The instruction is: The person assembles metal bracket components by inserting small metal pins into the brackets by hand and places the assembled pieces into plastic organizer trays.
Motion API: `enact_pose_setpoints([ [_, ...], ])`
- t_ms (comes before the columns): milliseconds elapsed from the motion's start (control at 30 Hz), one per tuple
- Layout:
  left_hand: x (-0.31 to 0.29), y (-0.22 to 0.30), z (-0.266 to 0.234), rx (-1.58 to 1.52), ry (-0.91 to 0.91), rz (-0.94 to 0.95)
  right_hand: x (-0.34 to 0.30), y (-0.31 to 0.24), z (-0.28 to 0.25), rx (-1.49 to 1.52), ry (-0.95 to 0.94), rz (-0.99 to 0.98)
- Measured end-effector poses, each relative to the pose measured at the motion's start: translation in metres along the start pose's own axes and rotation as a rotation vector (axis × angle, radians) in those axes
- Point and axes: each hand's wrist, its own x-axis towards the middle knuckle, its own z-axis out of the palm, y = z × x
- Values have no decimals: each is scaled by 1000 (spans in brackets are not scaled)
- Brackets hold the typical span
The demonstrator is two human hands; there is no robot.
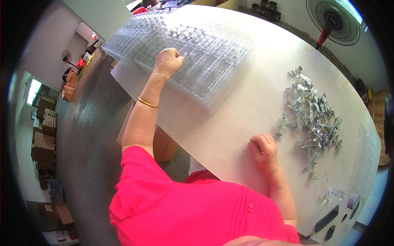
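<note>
Above the near left part of a stack of clear plastic trays (197,84) is my left hand (168,62). Its fingers are curled closed, and what they may hold is hidden; a gold bangle circles that forearm. Rows of small metal pieces show in the compartments of the trays. On the pale tabletop (242,119) rests my right hand (264,153), its fingers curled in with nothing visible in them. Just right of it lies a loose heap of silvery metal fittings (316,119) with brass-coloured parts, a few of them apart from the rest.
An empty-looking clear tray (365,158) lies at the right table edge. Nearer stand a small clear container (335,194) and a dark flat object (327,219). A black fan (333,19) is beyond the far right edge; cardboard boxes (44,147) line the left wall.
</note>
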Motion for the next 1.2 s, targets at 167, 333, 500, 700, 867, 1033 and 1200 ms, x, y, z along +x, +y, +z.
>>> enact_pose_setpoints([
  [167, -4, -4, -9, -98, 165, 45, -1, 0, 1, 16, 11, 6],
  [333, -20, 17, -55, -406, 452, 9, -3, 2, 2, 30, 17, 34],
  [500, -29, 10, -67, -396, 455, 93, -4, 2, 3, 40, 12, 42],
  [700, -37, -3, -36, -331, 177, 177, -3, 3, 3, 29, 11, 32],
  [867, -42, -7, -22, -103, 124, 336, -2, 2, 2, 34, 13, 18],
  [1033, -46, -4, -19, 4, 74, 361, -2, 2, 3, 37, 21, 16],
  [1200, -47, -3, -19, -37, 100, 344, -1, 2, 2, 27, 25, 0],
])
